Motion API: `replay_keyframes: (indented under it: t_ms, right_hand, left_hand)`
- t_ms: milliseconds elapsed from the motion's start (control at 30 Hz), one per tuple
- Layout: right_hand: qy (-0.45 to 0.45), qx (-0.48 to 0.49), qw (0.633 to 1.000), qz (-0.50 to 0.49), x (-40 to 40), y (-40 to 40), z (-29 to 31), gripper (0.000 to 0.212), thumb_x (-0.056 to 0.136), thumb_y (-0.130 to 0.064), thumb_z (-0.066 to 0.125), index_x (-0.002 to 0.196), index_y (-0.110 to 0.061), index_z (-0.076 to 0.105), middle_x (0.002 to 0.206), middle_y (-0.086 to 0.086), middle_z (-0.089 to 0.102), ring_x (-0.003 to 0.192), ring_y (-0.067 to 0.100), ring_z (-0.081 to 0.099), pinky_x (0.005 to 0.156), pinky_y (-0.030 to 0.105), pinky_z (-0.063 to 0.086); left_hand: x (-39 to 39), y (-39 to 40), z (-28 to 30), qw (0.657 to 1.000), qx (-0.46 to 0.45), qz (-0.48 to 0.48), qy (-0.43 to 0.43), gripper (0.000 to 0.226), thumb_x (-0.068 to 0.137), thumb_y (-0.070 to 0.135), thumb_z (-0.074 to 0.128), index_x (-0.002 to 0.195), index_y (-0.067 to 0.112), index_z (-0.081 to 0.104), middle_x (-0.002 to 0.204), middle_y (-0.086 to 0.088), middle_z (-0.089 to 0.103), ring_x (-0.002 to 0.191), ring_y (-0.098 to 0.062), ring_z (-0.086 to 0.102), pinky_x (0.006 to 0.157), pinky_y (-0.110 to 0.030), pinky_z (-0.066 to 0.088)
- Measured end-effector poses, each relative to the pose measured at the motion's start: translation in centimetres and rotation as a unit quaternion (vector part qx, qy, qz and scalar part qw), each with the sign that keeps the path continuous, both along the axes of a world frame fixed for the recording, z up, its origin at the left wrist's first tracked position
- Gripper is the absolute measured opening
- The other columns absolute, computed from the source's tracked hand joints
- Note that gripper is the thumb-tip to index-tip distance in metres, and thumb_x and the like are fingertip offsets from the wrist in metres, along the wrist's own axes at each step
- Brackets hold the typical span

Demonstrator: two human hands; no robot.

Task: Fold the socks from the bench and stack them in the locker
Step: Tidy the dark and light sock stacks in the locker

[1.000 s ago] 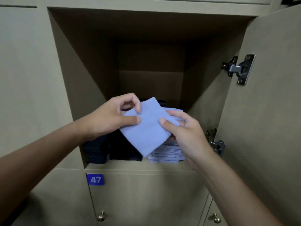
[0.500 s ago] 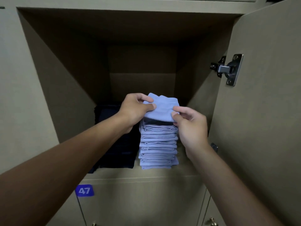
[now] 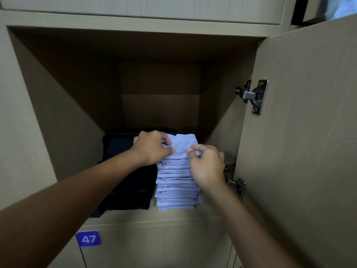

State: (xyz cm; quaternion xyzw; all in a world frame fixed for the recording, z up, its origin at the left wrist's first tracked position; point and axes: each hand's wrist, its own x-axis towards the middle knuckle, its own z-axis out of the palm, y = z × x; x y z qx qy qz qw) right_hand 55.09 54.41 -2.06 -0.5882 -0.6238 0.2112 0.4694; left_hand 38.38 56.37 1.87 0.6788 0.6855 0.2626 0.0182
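Folded socks stack (image 3: 176, 182): plain light blue. Pile beside it (image 3: 125, 182): navy/black, no pattern visible. Locker (image 3: 58, 117) and door (image 3: 305, 132): beige. Number tag (image 3: 88, 238): blue, white "47". Hinges (image 3: 255, 95): silver metal.

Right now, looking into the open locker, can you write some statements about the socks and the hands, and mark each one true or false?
1. Both hands rest on the top light blue sock of the light blue stack. True: the left hand and right hand both touch it.
2. The dark stack stands to the right of the light blue stack. False: it stands to its left.
3. The locker door is open, hinged on the right. True.
4. The label below the locker reads 74. False: the blue label reads 47.
5. The light blue stack leans on the back wall. False: it stands near the front edge.
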Motion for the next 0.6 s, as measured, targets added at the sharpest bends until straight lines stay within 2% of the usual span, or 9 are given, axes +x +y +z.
replay_keyframes:
  t_ms: [133, 233, 300, 367, 467, 533, 600]
  right_hand:
    - [-0.012, 0.016, 1.000, 0.007, -0.1, -1.1, 0.6, 0.032, 0.100, -0.036, 0.057, 0.128, -0.022, 0.066, 0.141, -0.003, 0.053, 0.135, 0.021, 0.033, 0.115, 0.037, 0.027]
    - [-0.007, 0.037, 0.999, 0.014, 0.0, -2.7, 1.2, 0.031, 0.100, -0.034, 0.057, 0.129, -0.023, 0.064, 0.141, -0.003, 0.052, 0.136, 0.019, 0.032, 0.117, 0.040, 0.028]
    - [0.000, 0.045, 0.998, 0.034, 0.1, -4.0, 1.5, 0.029, 0.100, -0.034, 0.058, 0.126, -0.024, 0.065, 0.137, -0.003, 0.056, 0.134, 0.018, 0.037, 0.116, 0.041, 0.030]
    - [0.005, 0.052, 0.997, 0.062, 0.0, -5.6, 1.7, 0.028, 0.099, -0.034, 0.059, 0.124, -0.025, 0.066, 0.130, -0.005, 0.061, 0.128, 0.016, 0.048, 0.112, 0.039, 0.037]
    - [0.038, 0.051, 0.993, 0.103, 0.0, -8.4, 2.5, 0.025, 0.099, -0.031, 0.061, 0.121, -0.022, 0.068, 0.115, -0.007, 0.068, 0.108, 0.008, 0.061, 0.099, 0.026, 0.047]
    - [0.049, 0.051, 0.990, 0.126, 0.1, -10.5, 2.9, 0.024, 0.099, -0.028, 0.062, 0.120, -0.020, 0.068, 0.105, -0.013, 0.068, 0.096, 0.001, 0.062, 0.084, 0.010, 0.045]
    - [0.055, 0.055, 0.987, 0.144, 0.2, -12.5, 3.1, 0.022, 0.099, -0.026, 0.062, 0.119, -0.020, 0.068, 0.097, -0.019, 0.066, 0.091, -0.005, 0.061, 0.075, 0.003, 0.042]
  left_hand:
    - [-0.6, -1.8, 0.6, 0.998, 0.046, -0.022, 0.020, 0.016, 0.090, 0.047, 0.068, 0.098, 0.033, 0.070, 0.112, 0.007, 0.067, 0.124, -0.024, 0.049, 0.101, -0.040, 0.034]
    - [-1.4, -4.4, 0.6, 0.995, 0.075, -0.048, 0.033, 0.015, 0.091, 0.043, 0.068, 0.101, 0.032, 0.070, 0.111, 0.009, 0.065, 0.119, -0.020, 0.051, 0.103, -0.043, 0.039]
    - [-2.0, -6.7, 0.6, 0.994, 0.082, -0.068, 0.032, 0.017, 0.092, 0.041, 0.068, 0.105, 0.031, 0.070, 0.112, 0.012, 0.067, 0.116, -0.016, 0.054, 0.103, -0.043, 0.043]
    - [-2.5, -9.4, 0.6, 0.993, 0.081, -0.081, 0.024, 0.019, 0.093, 0.040, 0.067, 0.109, 0.030, 0.070, 0.111, 0.014, 0.069, 0.112, -0.011, 0.056, 0.098, -0.036, 0.046]
    - [-3.1, -13.9, 0.5, 0.994, 0.074, -0.083, 0.005, 0.016, 0.095, 0.039, 0.065, 0.109, 0.030, 0.069, 0.105, 0.018, 0.071, 0.103, -0.001, 0.063, 0.091, -0.028, 0.050]
    - [-3.4, -16.8, 0.1, 0.995, 0.064, -0.075, 0.003, 0.014, 0.095, 0.040, 0.064, 0.107, 0.032, 0.068, 0.099, 0.020, 0.071, 0.090, 0.002, 0.064, 0.083, -0.029, 0.053]
    - [-3.8, -19.6, -0.3, 0.996, 0.054, -0.065, 0.001, 0.013, 0.095, 0.041, 0.062, 0.104, 0.033, 0.067, 0.094, 0.021, 0.071, 0.077, 0.002, 0.064, 0.076, -0.032, 0.055]
